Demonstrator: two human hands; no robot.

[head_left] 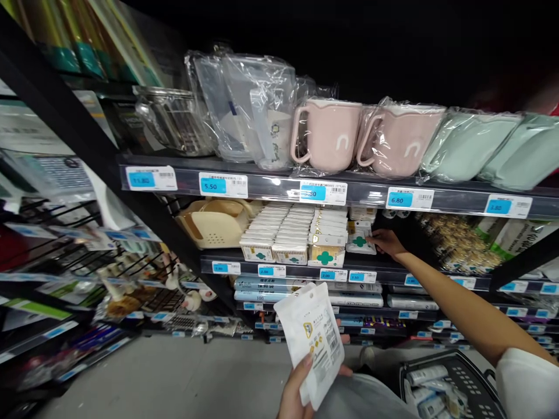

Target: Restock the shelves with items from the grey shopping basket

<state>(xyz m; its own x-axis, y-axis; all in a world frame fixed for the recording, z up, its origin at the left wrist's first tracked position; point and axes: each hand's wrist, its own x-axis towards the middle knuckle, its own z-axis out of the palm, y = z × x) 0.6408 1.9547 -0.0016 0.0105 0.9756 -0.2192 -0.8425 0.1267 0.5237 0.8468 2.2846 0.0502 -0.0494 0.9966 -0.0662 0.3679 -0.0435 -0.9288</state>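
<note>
- One hand, the left [297, 393], holds white pouches [322, 343], thumb across them.
- Farther off, the right hand [388, 242] pinches a green-cross packet [360, 242] at the lower shelf [250, 268]; taking or replacing seems the step, which is unclear.
- The next move probably calls for clearing the neighbouring packs [294, 233].

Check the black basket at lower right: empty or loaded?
Loaded: white packages show inside the basket. How full, cannot tell.

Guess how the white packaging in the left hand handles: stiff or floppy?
The white packaging probably bends, since its edges look thin and slightly curved. It may be light, since it looks flat in the left hand.
</note>
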